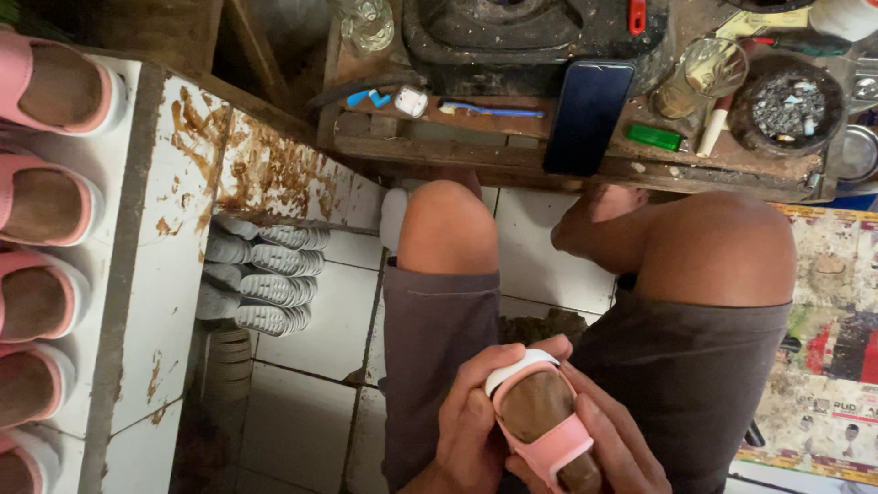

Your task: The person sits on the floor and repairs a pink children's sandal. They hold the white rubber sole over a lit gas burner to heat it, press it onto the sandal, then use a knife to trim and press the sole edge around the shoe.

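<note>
Left hand (471,425): wrapped round the left side of a small pink sandal (541,423), fingers curled and pressed on its white toe edge.
Right hand (615,437): cupping the sandal from the right and below, fingers lying along the pink strap; both hands are closed on it.
Sandal: held over the lap, between the thighs at the bottom middle of the view, sole down, brown footbed up, white toe pointing away from the person.
Shelf (146,274): white, glue-stained, at left; it carries a row of pink sandals (46,201) with brown footbeds, lying side by side.
Soles (265,274): grey ribbed soles stacked on edge on the tiled floor, just beside the shelf.
Bench (512,151): wooden, in front of the knees, well apart from the hands.
Bowl (788,105): dark and round, on the bench at right, filled with grey ash and butts.
Glass (704,75): lying tilted next to the bowl; contents cannot be told.
Phone (588,114): dark, leaning over the bench edge.
Lighter (654,137): green, between phone and bowl.
Toothbrush (489,111): blue, flat on the bench.
</note>
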